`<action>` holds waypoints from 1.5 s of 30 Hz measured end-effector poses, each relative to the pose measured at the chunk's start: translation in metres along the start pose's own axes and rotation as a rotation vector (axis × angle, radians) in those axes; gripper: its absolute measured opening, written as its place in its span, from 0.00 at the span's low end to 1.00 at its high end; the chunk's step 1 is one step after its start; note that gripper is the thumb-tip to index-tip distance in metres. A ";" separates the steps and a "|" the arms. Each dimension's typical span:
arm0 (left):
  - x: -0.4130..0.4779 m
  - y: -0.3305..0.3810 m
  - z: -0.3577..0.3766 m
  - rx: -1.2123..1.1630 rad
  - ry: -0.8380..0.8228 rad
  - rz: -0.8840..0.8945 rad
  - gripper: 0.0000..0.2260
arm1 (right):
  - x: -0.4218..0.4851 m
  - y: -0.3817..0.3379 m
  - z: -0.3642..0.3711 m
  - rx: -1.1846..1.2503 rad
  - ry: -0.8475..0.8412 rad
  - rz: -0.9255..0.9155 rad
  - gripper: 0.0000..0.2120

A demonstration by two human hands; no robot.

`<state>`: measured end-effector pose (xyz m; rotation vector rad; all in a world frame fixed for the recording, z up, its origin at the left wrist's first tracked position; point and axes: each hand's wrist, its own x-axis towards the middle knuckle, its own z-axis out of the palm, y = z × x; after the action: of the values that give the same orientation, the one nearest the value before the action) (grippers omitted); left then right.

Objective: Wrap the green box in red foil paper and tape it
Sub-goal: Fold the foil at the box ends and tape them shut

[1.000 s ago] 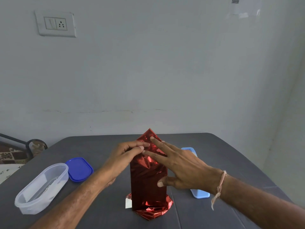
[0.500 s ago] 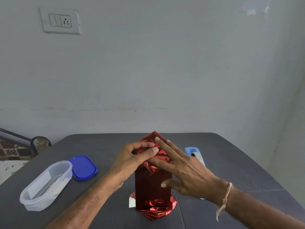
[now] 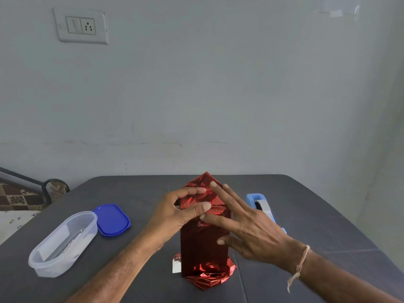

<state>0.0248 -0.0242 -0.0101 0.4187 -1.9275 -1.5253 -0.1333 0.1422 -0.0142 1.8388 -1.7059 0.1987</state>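
**Red-wrapped box (image 3: 205,243) on end, both hands at its top**

Foil (image 3: 205,180) covers the box completely. It stands upright at the middle of the near part of the table (image 3: 306,215), long axis vertical. A foil flap at its top rises to a point away from the person, and more foil lies crumpled round the base.

The left hand (image 3: 175,215) pinches the folded foil at the top left edge, forefinger above and thumb on the near face. The right hand (image 3: 251,228) has its fingers straight and spread, tips resting on the top folds, thumb against the near face.

A tape dispenser (image 3: 260,204) lies just right of the box.
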 end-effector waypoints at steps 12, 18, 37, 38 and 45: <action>0.001 -0.010 0.005 -0.062 0.019 0.066 0.20 | -0.005 -0.004 0.005 0.335 0.093 0.095 0.38; 0.002 -0.017 0.004 -0.030 0.041 0.109 0.20 | -0.005 -0.008 0.014 0.517 0.169 0.172 0.44; 0.003 -0.022 0.006 -0.061 0.044 0.160 0.20 | -0.076 0.066 0.056 0.924 -0.153 1.461 0.19; 0.003 -0.022 0.006 -0.063 0.043 0.159 0.20 | -0.076 0.070 0.055 0.965 -0.153 1.479 0.16; 0.004 -0.024 0.007 -0.068 0.041 0.161 0.20 | -0.062 0.081 0.039 1.105 -0.213 1.583 0.19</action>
<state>0.0146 -0.0280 -0.0326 0.2564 -1.8254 -1.4617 -0.2305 0.1763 -0.0503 0.4177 -3.1365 1.8620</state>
